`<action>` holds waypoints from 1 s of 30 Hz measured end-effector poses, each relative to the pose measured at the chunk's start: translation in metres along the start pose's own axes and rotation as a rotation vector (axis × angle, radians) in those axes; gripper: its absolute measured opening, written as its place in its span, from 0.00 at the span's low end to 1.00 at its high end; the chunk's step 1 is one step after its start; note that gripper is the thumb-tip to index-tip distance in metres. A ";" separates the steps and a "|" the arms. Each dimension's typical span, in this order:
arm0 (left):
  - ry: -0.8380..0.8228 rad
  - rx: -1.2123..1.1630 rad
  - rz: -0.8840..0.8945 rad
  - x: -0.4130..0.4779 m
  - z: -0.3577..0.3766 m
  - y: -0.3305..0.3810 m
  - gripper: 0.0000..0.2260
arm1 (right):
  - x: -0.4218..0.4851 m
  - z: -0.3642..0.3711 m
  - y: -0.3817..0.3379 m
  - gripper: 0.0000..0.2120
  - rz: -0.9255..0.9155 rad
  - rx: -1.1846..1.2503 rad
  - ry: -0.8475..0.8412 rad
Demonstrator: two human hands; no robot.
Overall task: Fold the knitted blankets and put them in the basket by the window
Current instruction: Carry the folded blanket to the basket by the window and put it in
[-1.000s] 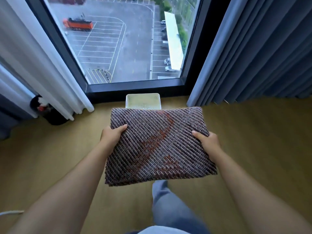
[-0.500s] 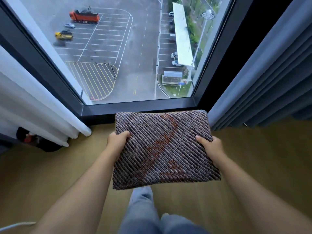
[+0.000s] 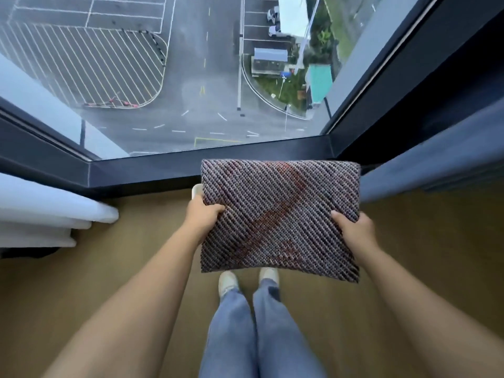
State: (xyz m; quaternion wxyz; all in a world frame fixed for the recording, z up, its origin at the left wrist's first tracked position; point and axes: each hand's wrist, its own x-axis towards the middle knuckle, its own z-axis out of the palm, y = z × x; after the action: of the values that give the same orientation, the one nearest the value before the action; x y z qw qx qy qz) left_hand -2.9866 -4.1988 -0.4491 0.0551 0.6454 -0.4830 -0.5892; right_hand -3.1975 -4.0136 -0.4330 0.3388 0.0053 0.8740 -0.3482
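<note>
- A window (image 3: 191, 77) fills the upper view, its dark sill running across just behind everything else; a wooden floor (image 3: 81, 296) lies below.
- One folded knitted blanket (image 3: 278, 219), a flat rectangle, is held level in the air before the sill, its long axis running left to right, with diagonal ribs and a reddish band.
- Two hands hold it: the left hand (image 3: 203, 214) grips the left edge, the right hand (image 3: 353, 230) the right edge, thumbs on top, other fingers hidden beneath.
- One white basket (image 3: 197, 190) shows only a corner under the blanket's left edge.
</note>
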 end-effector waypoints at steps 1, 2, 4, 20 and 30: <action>0.004 0.008 -0.008 0.024 0.007 -0.007 0.19 | 0.021 0.015 0.001 0.21 -0.002 -0.013 -0.011; 0.008 0.022 -0.010 0.048 0.013 -0.016 0.18 | 0.041 0.031 0.006 0.20 -0.003 -0.037 -0.017; 0.030 0.038 -0.017 0.102 0.026 -0.041 0.17 | 0.084 0.065 0.019 0.19 -0.020 -0.073 -0.030; 0.243 0.521 -0.063 0.360 0.034 -0.226 0.15 | 0.271 0.312 0.146 0.17 -0.211 -0.542 -0.317; 0.279 0.750 0.128 0.368 0.060 -0.235 0.37 | 0.287 0.354 0.154 0.41 -0.254 -0.923 -0.097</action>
State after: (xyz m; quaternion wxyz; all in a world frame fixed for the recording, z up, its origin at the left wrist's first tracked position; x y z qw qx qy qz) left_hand -2.9635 -4.2983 -0.8774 -0.0824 0.6632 -0.6915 -0.2742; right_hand -3.1725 -4.1789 -0.8838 0.3011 -0.2688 0.9142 0.0379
